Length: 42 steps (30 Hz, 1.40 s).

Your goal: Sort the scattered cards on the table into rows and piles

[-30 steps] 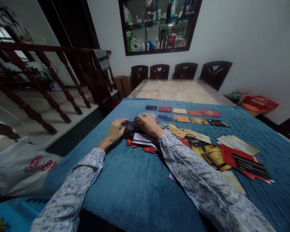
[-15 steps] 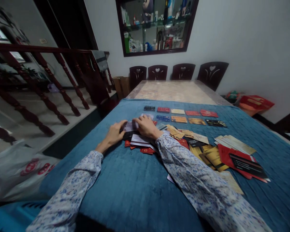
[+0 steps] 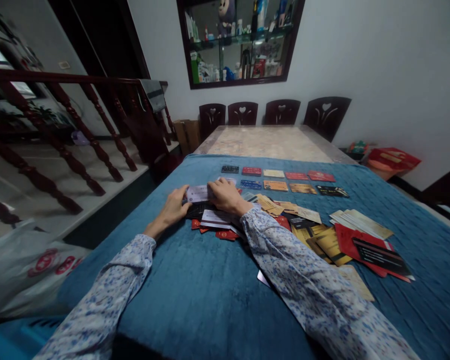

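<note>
A pale lilac card (image 3: 198,193) is held between my two hands, above a heap of cards. My left hand (image 3: 173,206) pinches its left end between thumb and fingers. On its right end lie the bent fingers of my right hand (image 3: 227,196), which hide that side. Under them the heap shows a black card (image 3: 195,212), a white card with a dark stripe (image 3: 215,218) and red cards (image 3: 226,234). Just beyond my right hand, another pale card is partly covered.
Two rows of card stacks, among them a red stack (image 3: 321,176) and an orange one (image 3: 275,186), lie farther back on the blue cloth (image 3: 195,295). Gold cards (image 3: 333,245), red and black cards (image 3: 382,255) spread to the right. Chairs (image 3: 283,112) stand behind the table.
The lilac card now shows more of its face, as my left hand has shifted slightly left with its end. My right hand stays nearly in place. The whole view has shifted slightly.
</note>
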Motion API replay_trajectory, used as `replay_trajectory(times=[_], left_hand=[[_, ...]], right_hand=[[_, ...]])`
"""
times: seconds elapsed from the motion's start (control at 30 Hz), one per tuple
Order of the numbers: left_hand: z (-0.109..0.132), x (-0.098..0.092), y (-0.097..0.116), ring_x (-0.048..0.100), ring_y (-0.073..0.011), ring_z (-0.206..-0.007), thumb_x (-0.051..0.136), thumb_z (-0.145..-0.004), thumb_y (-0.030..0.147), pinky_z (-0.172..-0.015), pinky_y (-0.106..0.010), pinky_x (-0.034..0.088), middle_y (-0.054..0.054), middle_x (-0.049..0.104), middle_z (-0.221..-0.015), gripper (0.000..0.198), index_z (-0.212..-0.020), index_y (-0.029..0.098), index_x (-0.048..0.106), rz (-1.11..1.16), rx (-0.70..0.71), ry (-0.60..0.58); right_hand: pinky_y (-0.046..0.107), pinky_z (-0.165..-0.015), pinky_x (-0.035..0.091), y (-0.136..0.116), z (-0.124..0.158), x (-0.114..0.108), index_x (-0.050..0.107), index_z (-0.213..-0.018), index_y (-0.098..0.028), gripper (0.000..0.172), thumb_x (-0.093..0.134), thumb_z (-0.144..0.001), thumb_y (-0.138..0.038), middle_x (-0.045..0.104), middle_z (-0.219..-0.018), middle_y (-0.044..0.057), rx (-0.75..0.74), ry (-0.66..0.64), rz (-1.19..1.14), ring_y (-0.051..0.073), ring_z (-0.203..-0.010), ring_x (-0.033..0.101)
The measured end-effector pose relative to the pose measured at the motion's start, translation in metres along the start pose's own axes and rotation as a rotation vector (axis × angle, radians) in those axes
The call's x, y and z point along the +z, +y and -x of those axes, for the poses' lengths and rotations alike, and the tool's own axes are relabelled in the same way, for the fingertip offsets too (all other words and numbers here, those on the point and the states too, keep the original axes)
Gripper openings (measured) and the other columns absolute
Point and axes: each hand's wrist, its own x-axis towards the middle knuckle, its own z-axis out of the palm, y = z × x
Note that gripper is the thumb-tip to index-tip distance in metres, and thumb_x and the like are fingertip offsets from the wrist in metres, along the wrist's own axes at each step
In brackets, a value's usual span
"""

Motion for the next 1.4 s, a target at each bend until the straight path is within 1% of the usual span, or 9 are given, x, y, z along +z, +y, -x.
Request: replay_trajectory(times=[0.13,0.23,0.5,0.63,0.77,0.9,1.07,1.23,1.4], left_hand=[[-0.005,-0.005,0.001,0.065,-0.0275,-0.104,0.064,-0.083,0.021,-0.1,-0.044,0.053,-0.01,0.072,-0.109,0.054,-0.136,0.015,0.059,-0.015,0.009,-0.037],[-0.012,-0.01,0.001,0.064,-0.0289,-0.109,0.064,-0.082,0.02,-0.1,-0.046,0.052,-0.011,0.071,-0.115,0.054,-0.136,0.016,0.059,-0.052,0.04,-0.079],[-0.04,-0.02,-0.002,0.06,-0.0289,-0.114,0.068,-0.083,0.024,-0.103,-0.045,0.049,-0.011,0.064,-0.12,0.047,-0.13,0.018,0.064,-0.159,0.097,-0.204],[-0.057,-0.022,0.005,0.057,-0.0299,-0.122,0.068,-0.085,0.025,-0.105,-0.044,0.047,-0.011,0.062,-0.123,0.043,-0.128,0.019,0.064,-0.174,0.127,-0.238],[-0.075,-0.023,0.017,0.056,-0.0308,-0.123,0.068,-0.084,0.026,-0.107,-0.045,0.046,-0.011,0.062,-0.127,0.044,-0.128,0.02,0.065,-0.208,0.134,-0.285],[-0.096,-0.018,0.026,0.057,-0.0313,-0.124,0.071,-0.082,0.026,-0.104,-0.041,0.048,-0.011,0.064,-0.128,0.047,-0.128,0.02,0.066,-0.285,0.125,-0.309],[-0.121,-0.007,0.037,0.061,-0.0299,-0.119,0.072,-0.079,0.025,-0.095,-0.033,0.05,-0.009,0.068,-0.123,0.036,-0.115,0.02,0.072,-0.319,0.135,-0.31],[-0.136,0.004,0.048,0.064,-0.0274,-0.112,0.073,-0.078,0.025,-0.089,-0.029,0.051,-0.009,0.07,-0.118,0.034,-0.111,0.02,0.073,-0.292,0.149,-0.329],[-0.148,0.016,0.053,0.065,-0.0256,-0.105,0.07,-0.077,0.021,-0.086,-0.028,0.051,-0.009,0.069,-0.115,0.029,-0.106,0.017,0.074,-0.281,0.18,-0.384]], right_hand=[[0.043,-0.096,0.042,0.001,0.0,-0.007,0.061,-0.133,-0.016,0.04,0.054,-0.096,-0.029,0.067,-0.134,0.018,0.005,-0.012,0.016,0.033,-0.127,0.049],[0.043,-0.096,0.043,0.003,0.001,-0.012,0.064,-0.129,-0.016,0.041,0.059,-0.093,-0.034,0.066,-0.134,0.018,0.001,-0.014,0.022,0.034,-0.126,0.049],[0.046,-0.094,0.046,0.014,-0.004,-0.023,0.068,-0.128,-0.017,0.044,0.062,-0.093,-0.042,0.065,-0.132,0.019,0.016,-0.035,0.024,0.035,-0.126,0.049],[0.047,-0.095,0.047,0.024,-0.006,-0.033,0.07,-0.125,-0.016,0.043,0.064,-0.093,-0.045,0.065,-0.131,0.018,0.033,-0.064,0.037,0.035,-0.125,0.05],[0.046,-0.095,0.048,0.036,-0.009,-0.039,0.073,-0.121,-0.018,0.04,0.065,-0.093,-0.046,0.065,-0.13,0.017,0.052,-0.078,0.035,0.034,-0.124,0.051],[0.043,-0.095,0.048,0.05,-0.016,-0.039,0.073,-0.122,-0.02,0.041,0.068,-0.091,-0.046,0.066,-0.133,0.016,0.079,-0.109,0.054,0.035,-0.127,0.051],[0.041,-0.094,0.049,0.066,-0.023,-0.039,0.075,-0.121,-0.02,0.04,0.069,-0.088,-0.043,0.069,-0.132,0.015,0.115,-0.117,0.076,0.035,-0.125,0.054],[0.04,-0.093,0.05,0.078,-0.026,-0.038,0.074,-0.122,-0.019,0.042,0.067,-0.088,-0.043,0.07,-0.132,0.016,0.153,-0.141,0.068,0.036,-0.125,0.056],[0.041,-0.096,0.05,0.085,-0.028,-0.035,0.075,-0.122,-0.018,0.04,0.065,-0.089,-0.039,0.07,-0.132,0.016,0.193,-0.183,0.074,0.035,-0.125,0.057]])
